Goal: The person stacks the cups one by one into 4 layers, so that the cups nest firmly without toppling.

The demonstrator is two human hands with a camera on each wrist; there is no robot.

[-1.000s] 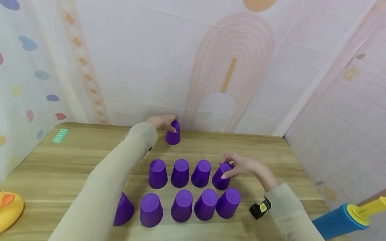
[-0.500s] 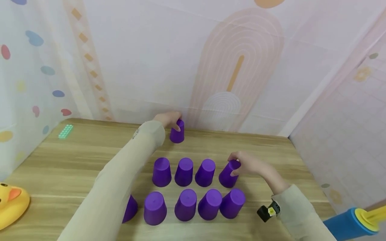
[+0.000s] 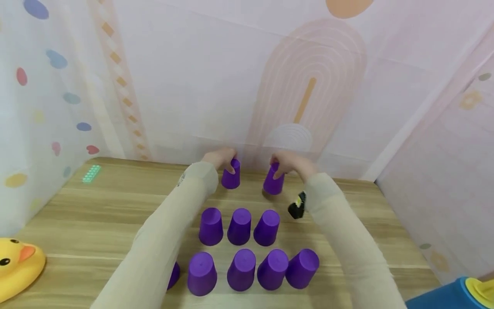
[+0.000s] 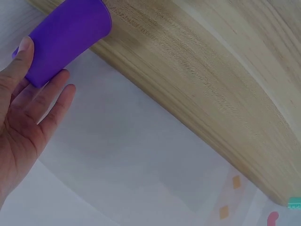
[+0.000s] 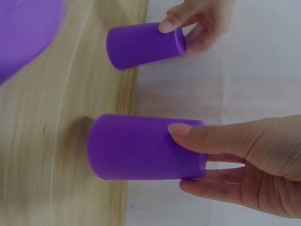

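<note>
Fingers [image 5: 197,134] of the right hand [image 3: 291,165] curl round the closed top of an upturned purple cup [image 3: 273,180], thumb on one side and the others behind it, as the right wrist view shows plainly. That cup is plain, smooth, matte plastic, tapering slightly toward its flat base, and it hangs just clear of the table [image 3: 96,214] with a soft shadow beneath its rim. Beside it, the left hand [image 3: 220,158] pinches the top of a second, matching purple cup [image 3: 231,174], thumb on the near wall and the other fingers loosely spread behind; this cup stands mouth down at the far edge of the table, against the patterned backdrop. The two held cups are near each other but apart.

Nearer the person than the held cups stand a row of three purple cups [image 3: 239,226], then a front row of four [image 3: 252,270], with a further cup [image 3: 173,274] half hidden behind the left sleeve.

A second ago the right hand gripped its cup at the right end of the middle row, which then counted four. It has since carried that cup up to the far edge beside the left hand's cup, which has barely moved.
</note>
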